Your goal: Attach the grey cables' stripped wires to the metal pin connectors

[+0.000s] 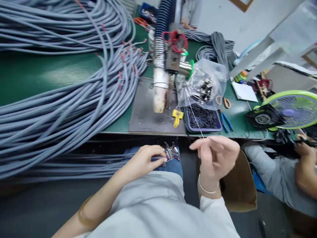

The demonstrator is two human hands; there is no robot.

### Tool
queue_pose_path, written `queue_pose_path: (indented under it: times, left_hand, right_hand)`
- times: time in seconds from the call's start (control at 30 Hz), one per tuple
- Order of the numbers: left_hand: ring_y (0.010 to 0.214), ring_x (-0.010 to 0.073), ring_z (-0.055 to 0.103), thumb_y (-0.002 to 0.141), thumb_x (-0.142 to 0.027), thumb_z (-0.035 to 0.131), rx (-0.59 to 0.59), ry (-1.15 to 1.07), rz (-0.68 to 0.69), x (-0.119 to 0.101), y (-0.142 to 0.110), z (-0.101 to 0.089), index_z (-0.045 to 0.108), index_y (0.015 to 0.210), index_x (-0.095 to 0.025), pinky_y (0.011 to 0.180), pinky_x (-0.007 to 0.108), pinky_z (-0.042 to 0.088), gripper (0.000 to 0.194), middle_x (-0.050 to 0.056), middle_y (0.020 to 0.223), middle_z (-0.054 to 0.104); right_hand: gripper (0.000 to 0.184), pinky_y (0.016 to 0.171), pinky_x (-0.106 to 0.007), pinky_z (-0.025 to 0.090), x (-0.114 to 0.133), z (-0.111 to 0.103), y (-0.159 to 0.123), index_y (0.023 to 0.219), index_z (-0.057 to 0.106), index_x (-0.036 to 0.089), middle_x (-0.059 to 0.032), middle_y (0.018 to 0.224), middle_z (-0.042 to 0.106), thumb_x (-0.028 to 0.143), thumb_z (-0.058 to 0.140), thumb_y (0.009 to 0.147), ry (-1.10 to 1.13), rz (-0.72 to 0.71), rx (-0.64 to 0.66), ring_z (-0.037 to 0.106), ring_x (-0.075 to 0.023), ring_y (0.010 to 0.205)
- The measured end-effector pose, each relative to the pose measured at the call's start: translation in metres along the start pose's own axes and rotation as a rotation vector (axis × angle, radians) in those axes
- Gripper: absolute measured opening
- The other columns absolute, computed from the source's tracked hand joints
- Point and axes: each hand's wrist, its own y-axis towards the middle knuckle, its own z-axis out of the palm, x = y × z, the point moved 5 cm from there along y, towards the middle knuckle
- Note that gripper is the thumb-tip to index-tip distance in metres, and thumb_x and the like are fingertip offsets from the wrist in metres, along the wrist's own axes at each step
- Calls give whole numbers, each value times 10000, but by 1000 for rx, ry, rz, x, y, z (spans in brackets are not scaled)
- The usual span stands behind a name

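My right hand (218, 153) is raised in front of the table edge, thumb and fingers pinched on a thin solder wire (195, 120). The wire runs up toward a solder spool (186, 68) on the stand. Over my lap, my left hand (148, 158) curls its thumb and fingers around the ends of grey cables (123, 160). Small metal connectors (173, 152) with dark and coloured wire ends lie on my thigh by its fingertips. The exact grip of the left fingertips is blurred.
Thick grey cable bundles (74, 105) cover the table's left. An extraction hose (160, 76) hangs over a dark plate holding a yellow clip (177, 117). Farther right are a tray of black sleeves (220, 127), blue pliers (226, 122), a fan (289, 110) and a co-worker's arm (305, 168).
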Motion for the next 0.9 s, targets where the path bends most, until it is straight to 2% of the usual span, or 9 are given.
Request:
queue_pose_path:
  times: [0.13, 0.23, 0.33, 0.4, 0.5, 0.57, 0.67, 0.77, 0.9]
  left_hand:
    - [879, 175, 711, 921, -270, 633, -85, 9, 34, -6, -10, -15, 766, 936, -186, 823, 257, 502, 158, 53, 950, 772]
    - [796, 157, 702, 910, -269, 649, -375, -56, 47, -12, -16, -50, 745, 882, -161, 764, 247, 523, 147, 49, 871, 761]
    - [831, 186, 688, 903, -264, 644, -808, 163, 88, -20, -23, -103, 733, 896, -164, 828, 302, 529, 134, 63, 902, 755]
    - [977, 252, 668, 911, -261, 612, -1051, 420, -1, -19, -27, -138, 726, 942, -168, 944, 387, 495, 151, 101, 995, 747]
    - [1056, 326, 644, 885, -260, 614, -1060, 644, -211, -2, -21, -170, 710, 1030, -143, 960, 450, 468, 210, 156, 1062, 723]
    - [1004, 326, 666, 888, -244, 585, -936, 713, -288, 12, -18, -174, 714, 1032, -131, 906, 433, 479, 224, 158, 1025, 729]
    - [919, 282, 694, 903, -226, 565, -893, 692, -208, 22, -28, -165, 739, 1036, -141, 850, 387, 496, 235, 129, 986, 750]
    - [802, 216, 695, 867, -232, 645, -1030, 516, -111, 27, -51, -158, 751, 1019, -169, 797, 346, 517, 196, 79, 925, 761]
    - [521, 111, 615, 782, -172, 719, -1401, -175, 115, 31, -80, -164, 715, 911, -142, 520, 245, 495, 132, -15, 665, 685]
  right_hand:
    - [203, 815, -321, 644, -25, 18, -9, 1141, 629, 260, 7, 970, 800, 171, 606, 960, -1, 237, 236, 789, -162, 860]
    - [68, 987, -373, 614, -35, 17, -12, 941, 665, 230, 9, 922, 799, 187, 700, 902, -68, 221, 208, 792, -185, 917]
    - [91, 1011, -410, 609, -36, 15, -14, 907, 652, 212, 3, 875, 793, 195, 735, 874, -83, 193, 149, 796, -201, 901]
    - [99, 991, -428, 620, -33, 15, -14, 909, 650, 207, 3, 848, 790, 197, 739, 867, -80, 176, 120, 797, -203, 862]
    - [101, 977, -466, 626, -29, 17, -15, 901, 661, 207, 6, 826, 783, 193, 749, 854, -76, 142, 117, 793, -202, 802]
    - [104, 960, -480, 632, -29, 18, -16, 902, 666, 211, 6, 827, 780, 187, 752, 847, -75, 127, 135, 792, -209, 796]
    - [115, 927, -475, 641, -31, 19, -18, 912, 671, 220, 4, 832, 780, 172, 750, 843, -75, 110, 159, 794, -225, 825]
    - [139, 886, -441, 640, -30, 19, -20, 912, 666, 230, 4, 820, 784, 141, 743, 838, -78, 76, 174, 788, -222, 845]
    - [187, 635, -309, 581, -19, 17, -22, 893, 625, 240, 34, 710, 720, 90, 719, 834, -28, -14, 242, 713, -158, 654]
